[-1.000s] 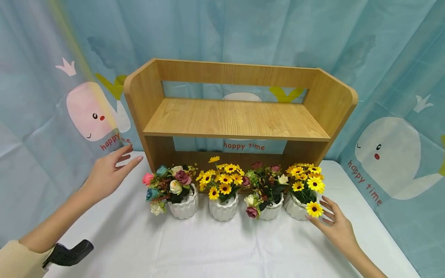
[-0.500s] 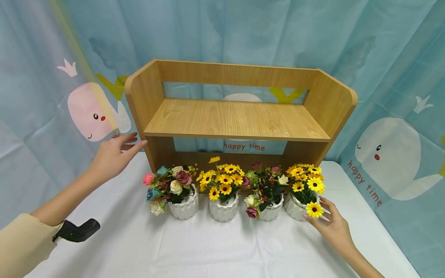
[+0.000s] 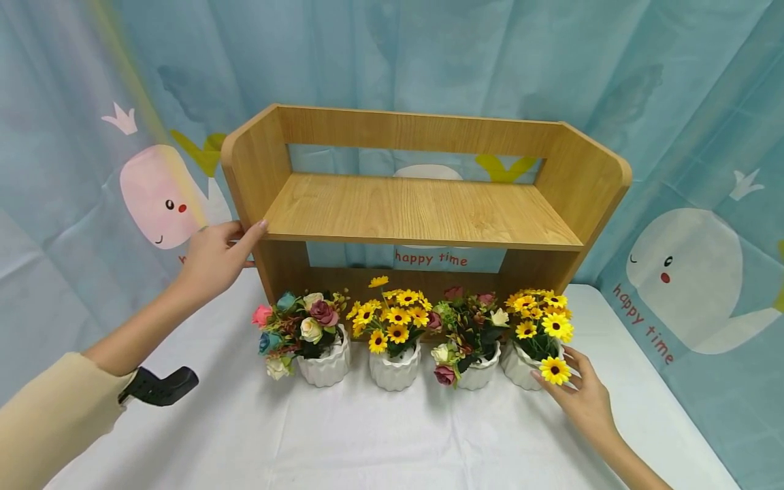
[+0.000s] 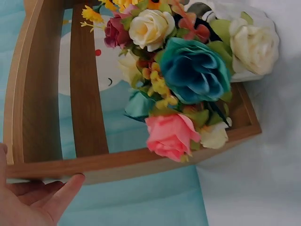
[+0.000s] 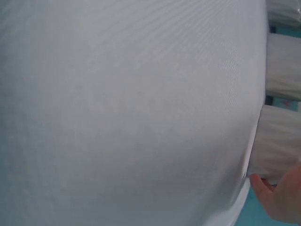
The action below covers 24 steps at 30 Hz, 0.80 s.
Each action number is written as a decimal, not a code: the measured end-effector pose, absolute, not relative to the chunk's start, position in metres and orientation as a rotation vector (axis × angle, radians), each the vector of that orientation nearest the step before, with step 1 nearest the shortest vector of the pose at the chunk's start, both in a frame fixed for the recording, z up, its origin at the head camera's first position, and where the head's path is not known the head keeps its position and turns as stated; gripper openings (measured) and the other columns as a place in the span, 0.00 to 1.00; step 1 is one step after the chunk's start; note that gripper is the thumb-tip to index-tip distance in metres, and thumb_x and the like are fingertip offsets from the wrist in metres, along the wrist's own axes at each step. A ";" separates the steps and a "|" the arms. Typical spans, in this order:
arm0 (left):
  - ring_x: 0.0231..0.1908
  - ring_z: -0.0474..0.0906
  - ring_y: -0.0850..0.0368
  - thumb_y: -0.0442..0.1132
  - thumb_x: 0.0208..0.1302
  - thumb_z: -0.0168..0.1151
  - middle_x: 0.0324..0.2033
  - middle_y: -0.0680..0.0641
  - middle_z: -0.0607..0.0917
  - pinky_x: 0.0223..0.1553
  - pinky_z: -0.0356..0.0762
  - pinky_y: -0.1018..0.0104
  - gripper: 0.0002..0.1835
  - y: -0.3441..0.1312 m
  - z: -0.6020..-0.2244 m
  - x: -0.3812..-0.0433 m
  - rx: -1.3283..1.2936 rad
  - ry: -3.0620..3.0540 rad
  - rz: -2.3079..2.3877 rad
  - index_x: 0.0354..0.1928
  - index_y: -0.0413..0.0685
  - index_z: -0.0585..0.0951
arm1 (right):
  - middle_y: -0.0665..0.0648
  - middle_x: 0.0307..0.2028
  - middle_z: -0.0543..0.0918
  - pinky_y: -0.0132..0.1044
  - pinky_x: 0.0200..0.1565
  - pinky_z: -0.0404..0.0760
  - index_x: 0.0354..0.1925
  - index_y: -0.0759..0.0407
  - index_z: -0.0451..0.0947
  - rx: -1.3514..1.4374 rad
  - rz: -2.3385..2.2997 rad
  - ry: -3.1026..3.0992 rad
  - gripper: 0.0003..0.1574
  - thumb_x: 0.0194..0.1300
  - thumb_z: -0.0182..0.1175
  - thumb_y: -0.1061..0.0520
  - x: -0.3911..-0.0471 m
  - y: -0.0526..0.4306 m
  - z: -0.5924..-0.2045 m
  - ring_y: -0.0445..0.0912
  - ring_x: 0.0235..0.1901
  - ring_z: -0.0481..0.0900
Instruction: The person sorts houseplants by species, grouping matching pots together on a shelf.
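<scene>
My left hand point(image 3: 214, 262) grips the front edge of the left side panel of a two-tier wooden desk shelf point(image 3: 422, 207). Its thumb lies on the front edge at the upper board, and the fingers reach behind the panel. In the left wrist view, fingertips point(image 4: 73, 181) touch the panel's outer face. At the far right of the row, my right hand point(image 3: 584, 401) holds a white flowerpot point(image 3: 517, 367) of yellow sunflowers point(image 3: 556, 327) by its right side, thumb in front. Blooms partly hide those fingers. The right wrist view shows the thumb point(image 5: 261, 186) low against that pot.
Three more white flowerpots stand in a row before the lower tier: mixed roses point(image 3: 309, 330) at left, sunflowers point(image 3: 395, 323) in the middle, darker roses point(image 3: 465, 333) beside them. A white cloth point(image 3: 367, 442) covers the table. Blue curtains point(image 3: 392, 54) hang behind and at both sides.
My left hand has moved right and up from beside the shelf and taken hold of its left panel. The right hand has drawn slightly closer round the pot; shelf and pots stay put.
</scene>
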State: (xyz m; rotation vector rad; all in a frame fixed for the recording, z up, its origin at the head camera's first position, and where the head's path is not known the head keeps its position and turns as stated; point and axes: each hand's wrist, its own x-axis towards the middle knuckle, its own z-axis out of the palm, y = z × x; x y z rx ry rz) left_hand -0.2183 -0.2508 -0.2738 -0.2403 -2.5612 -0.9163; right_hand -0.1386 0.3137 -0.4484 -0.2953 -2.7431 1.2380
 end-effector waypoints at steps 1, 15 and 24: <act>0.32 0.88 0.35 0.55 0.82 0.51 0.39 0.25 0.88 0.21 0.76 0.72 0.32 -0.250 -0.273 -0.219 -0.243 -2.548 -0.927 0.45 0.26 0.84 | 0.78 0.75 0.63 0.63 0.63 0.80 0.80 0.63 0.52 -0.293 1.241 -2.739 0.58 0.68 0.73 0.44 -0.139 0.314 -0.449 0.76 0.66 0.73; 0.26 0.89 0.36 0.51 0.84 0.51 0.42 0.21 0.87 0.22 0.76 0.78 0.31 -0.248 -0.271 -0.220 -0.251 -2.528 -0.950 0.45 0.21 0.83 | 0.79 0.73 0.64 0.40 0.46 0.87 0.81 0.65 0.47 -0.288 1.224 -2.772 0.65 0.66 0.74 0.41 -0.147 0.313 -0.456 0.71 0.59 0.80; 0.28 0.89 0.34 0.51 0.84 0.50 0.42 0.21 0.86 0.22 0.75 0.79 0.31 -0.246 -0.271 -0.221 -0.252 -2.538 -0.947 0.47 0.20 0.83 | 0.83 0.77 0.51 0.72 0.70 0.66 0.82 0.67 0.38 -0.331 1.275 -2.858 0.73 0.64 0.75 0.39 -0.153 0.313 -0.453 0.78 0.75 0.55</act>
